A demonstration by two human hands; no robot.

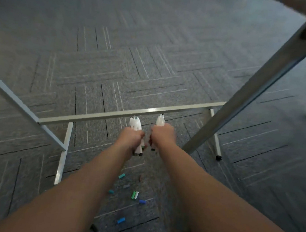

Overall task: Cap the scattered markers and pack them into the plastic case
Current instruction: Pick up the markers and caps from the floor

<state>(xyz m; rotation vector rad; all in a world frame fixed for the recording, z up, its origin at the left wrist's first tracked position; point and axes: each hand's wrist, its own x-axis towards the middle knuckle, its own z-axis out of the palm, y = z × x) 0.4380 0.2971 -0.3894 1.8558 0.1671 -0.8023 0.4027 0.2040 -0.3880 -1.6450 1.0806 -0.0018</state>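
Observation:
Both arms reach far forward over the grey carpet. My left hand (pixel 130 138) grips a bunch of white markers (pixel 135 124), whose bodies stick out beyond the fist and whose dark tips point back below it. My right hand (pixel 162 134) grips another few white markers (pixel 160 120) the same way. The two fists are close together, just short of a low metal bar. Loose marker caps lie on the carpet between my forearms: a teal cap (pixel 121 176), a grey cap (pixel 126 186), a green cap (pixel 133 195) beside a white cap (pixel 136 195), and blue caps (pixel 121 220). No plastic case is in view.
A low metal frame bar (pixel 111 113) crosses just beyond my hands, with frame legs at left (pixel 63 154) and right (pixel 215 138). A grey slanted table leg (pixel 254 84) rises on the right. Patterned grey carpet (pixel 136 48) stretches away beyond the frame.

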